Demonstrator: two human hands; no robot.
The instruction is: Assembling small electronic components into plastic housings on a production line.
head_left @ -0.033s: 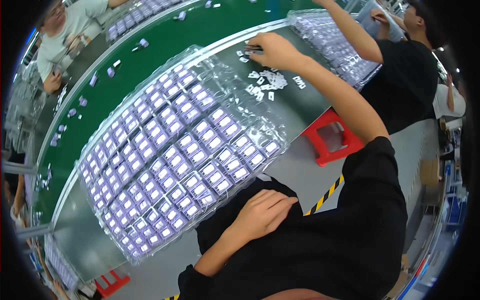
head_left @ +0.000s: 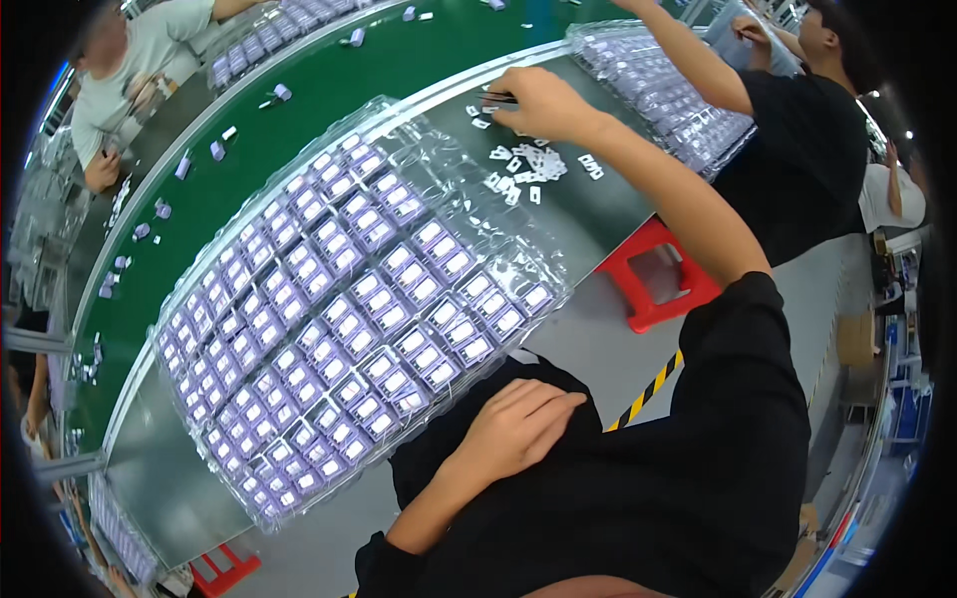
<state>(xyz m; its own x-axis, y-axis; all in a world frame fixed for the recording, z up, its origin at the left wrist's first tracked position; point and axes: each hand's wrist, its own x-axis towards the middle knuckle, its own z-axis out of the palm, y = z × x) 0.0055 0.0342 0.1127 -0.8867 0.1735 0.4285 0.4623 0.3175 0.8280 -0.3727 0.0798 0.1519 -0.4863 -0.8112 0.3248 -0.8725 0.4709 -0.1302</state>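
My right hand [head_left: 541, 106] is closed around dark tweezers [head_left: 501, 97] at the far side of the table. Their tips are over a few loose small white pieces [head_left: 479, 123]. Nearer to me lies a pile of small white frame-like pieces [head_left: 539, 159]. A clear plastic tray [head_left: 454, 164] in front of me holds rows of small purple parts [head_left: 344, 324], most with a bright white square on top. My left hand [head_left: 516, 427] rests low over my lap, fingers together and bent; nothing shows in it.
A green conveyor belt [head_left: 329, 85] curves along the far side, with scattered purple parts on it. Another filled tray [head_left: 663, 90] lies to the right beside a co-worker in black [head_left: 812, 164]. Across the belt sits a person in a light shirt [head_left: 140, 75]. A red stool [head_left: 653, 284] stands below the table edge.
The whole view has shifted very slightly. My right hand keeps hold of the tweezers near the loose white pieces, and my left hand stays in place.
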